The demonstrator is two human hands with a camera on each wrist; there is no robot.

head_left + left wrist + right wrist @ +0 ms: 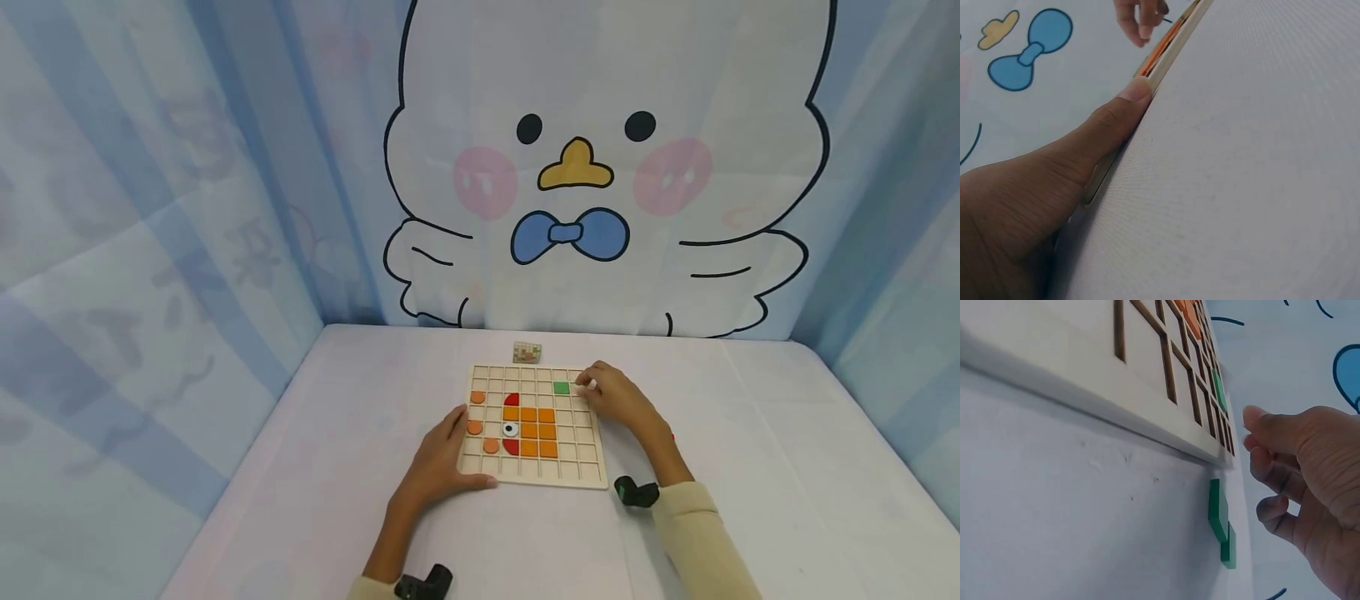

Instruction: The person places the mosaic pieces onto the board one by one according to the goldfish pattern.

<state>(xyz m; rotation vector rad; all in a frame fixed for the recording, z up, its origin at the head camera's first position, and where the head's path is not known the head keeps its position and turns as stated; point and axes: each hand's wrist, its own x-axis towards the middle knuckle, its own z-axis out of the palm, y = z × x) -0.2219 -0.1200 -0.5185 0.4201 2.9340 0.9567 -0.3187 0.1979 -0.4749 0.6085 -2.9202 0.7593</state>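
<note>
A square wooden grid board (577, 477) lies on the table with colored pieces in its cells. My left hand (437, 458) holds its near left corner, fingers along the left side and thumb at the front edge. Orange square tiles (528, 431) form a block, beside red rounded pieces (512, 399) and a round eye piece (510, 429). Orange discs (477, 397) sit toward the left. One green square tile (561, 388) is in the upper right. Just right of it, my right hand (617, 395) hovers over the board's edge, fingers loosely bent, nothing visible between them.
Two green tiles (1218, 511) lie on the table right of the board, hidden behind the right hand in the head view. A small patterned piece (527, 352) sits behind the board. A printed curtain (577, 292) stands along the table's back.
</note>
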